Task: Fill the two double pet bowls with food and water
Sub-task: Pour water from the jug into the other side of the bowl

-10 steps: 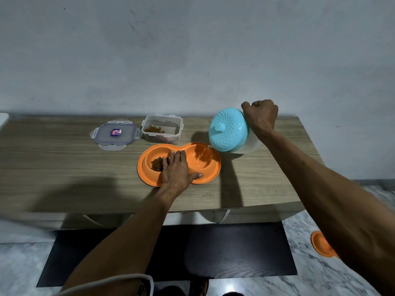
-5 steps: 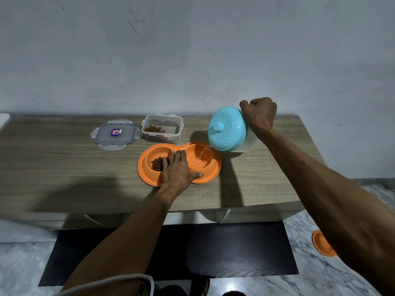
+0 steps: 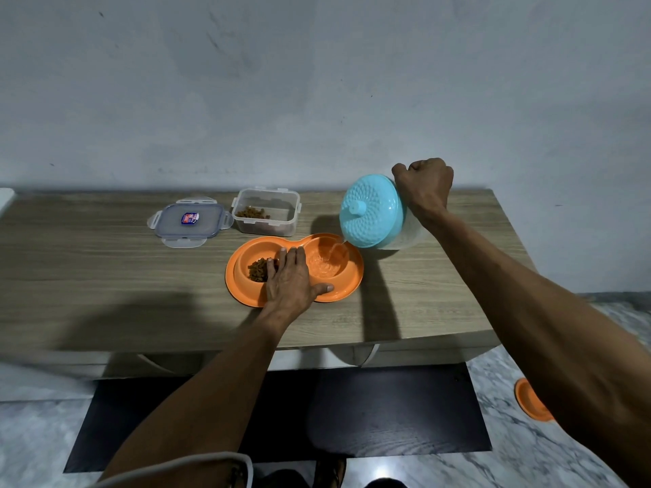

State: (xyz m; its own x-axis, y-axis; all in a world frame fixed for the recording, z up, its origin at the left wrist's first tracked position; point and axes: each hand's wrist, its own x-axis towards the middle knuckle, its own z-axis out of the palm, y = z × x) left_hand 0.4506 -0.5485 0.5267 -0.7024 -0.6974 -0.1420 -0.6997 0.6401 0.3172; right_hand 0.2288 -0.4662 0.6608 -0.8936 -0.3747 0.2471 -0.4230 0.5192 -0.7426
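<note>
**Water Is Poured Into the Orange Bowl**

A round jug with a light blue bumpy plastic lid [image 3: 371, 210] is held tipped on its side by the right hand [image 3: 424, 186]. The grip is closed tight around the back of the jug, though the handle cannot be seen. The lid is pointed left and down, toward the orange plastic double pet bowl [image 3: 338, 294] on the wooden tabletop [image 3: 88, 276]. The bowl's long side is laid left to right. A thin stream of water is seen falling into the right cup, just beside the jug. Brown food bits [image 3: 259, 269] are seen in the left cup.

The bowl is pressed down by the flat, open left hand [image 3: 290, 280], and nothing is held in it.

A second orange bowl [image 3: 528, 401] is seen on the floor, partly hidden by the right arm, so its filling cannot be told. It will probably be done next.
</note>
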